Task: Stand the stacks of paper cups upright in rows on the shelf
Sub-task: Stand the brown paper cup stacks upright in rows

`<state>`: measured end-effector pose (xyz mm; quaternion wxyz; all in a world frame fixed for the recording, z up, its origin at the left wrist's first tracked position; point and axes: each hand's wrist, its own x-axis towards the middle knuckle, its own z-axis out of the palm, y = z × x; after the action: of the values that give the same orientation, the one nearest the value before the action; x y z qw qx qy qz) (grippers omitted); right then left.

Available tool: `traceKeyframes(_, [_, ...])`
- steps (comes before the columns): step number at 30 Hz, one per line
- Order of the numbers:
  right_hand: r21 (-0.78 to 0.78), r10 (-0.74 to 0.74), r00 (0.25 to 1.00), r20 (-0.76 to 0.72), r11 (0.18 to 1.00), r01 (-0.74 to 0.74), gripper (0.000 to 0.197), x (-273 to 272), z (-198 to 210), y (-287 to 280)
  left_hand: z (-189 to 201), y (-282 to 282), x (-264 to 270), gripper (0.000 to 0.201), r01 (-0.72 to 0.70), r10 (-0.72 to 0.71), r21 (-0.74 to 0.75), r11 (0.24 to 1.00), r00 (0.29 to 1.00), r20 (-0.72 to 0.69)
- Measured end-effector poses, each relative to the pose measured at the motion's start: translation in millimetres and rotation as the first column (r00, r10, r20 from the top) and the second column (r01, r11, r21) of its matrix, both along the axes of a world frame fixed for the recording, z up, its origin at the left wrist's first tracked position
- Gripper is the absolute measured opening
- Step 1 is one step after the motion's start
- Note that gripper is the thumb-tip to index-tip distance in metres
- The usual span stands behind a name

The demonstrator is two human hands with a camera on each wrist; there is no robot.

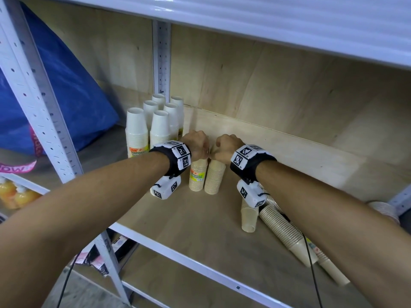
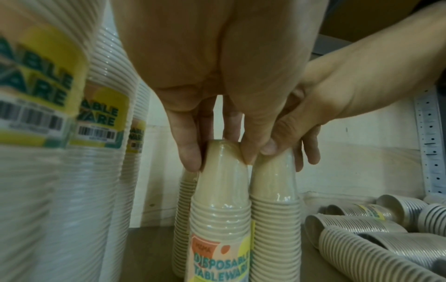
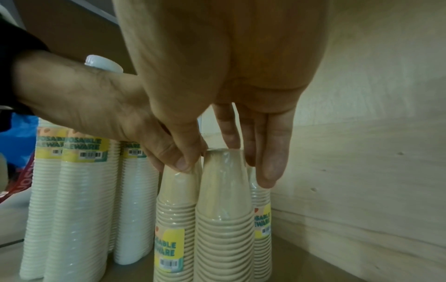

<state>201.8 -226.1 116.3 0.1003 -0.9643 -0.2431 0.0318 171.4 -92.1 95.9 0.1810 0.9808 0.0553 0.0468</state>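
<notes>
Two beige paper cup stacks stand upright side by side mid-shelf, wrapped in clear film. My left hand pinches the top of the labelled left stack, seen close in the left wrist view as my left hand on that stack. My right hand grips the top of the right stack; the right wrist view shows my right hand around its top cup. A third beige stack stands just behind them. The hands almost touch.
Several white cup stacks stand in rows at the back left. More beige stacks lie on their sides on the wooden shelf at the right, under my right forearm. A blue bag sits beyond the left post.
</notes>
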Motion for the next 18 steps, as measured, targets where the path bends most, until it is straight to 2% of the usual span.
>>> traceKeyframes(3, [-0.016,0.007,1.000,0.001,1.000,-0.007,0.022,0.0,-2.3,1.9,-0.2,-1.7,-1.2,0.020,-0.004,0.004,0.019,1.000,1.000,0.003])
traceKeyframes(9, [-0.045,0.095,0.995,-0.007,0.994,-0.095,0.029,-1.8,-3.1,1.2,1.2,-2.9,-2.6,0.020,-0.011,0.011,0.025,1.000,1.000,0.006])
traceKeyframes(15, [0.000,-0.002,1.000,0.000,1.000,0.002,0.026,0.4,-6.8,1.0,2.5,-3.2,-2.9,0.024,-0.018,0.018,0.018,1.000,1.000,-0.013])
traceKeyframes(18, [-0.024,0.016,1.000,0.008,1.000,-0.016,0.023,1.2,-9.8,2.5,3.2,-3.8,-3.7,0.023,-0.022,0.022,0.014,1.000,1.000,-0.017])
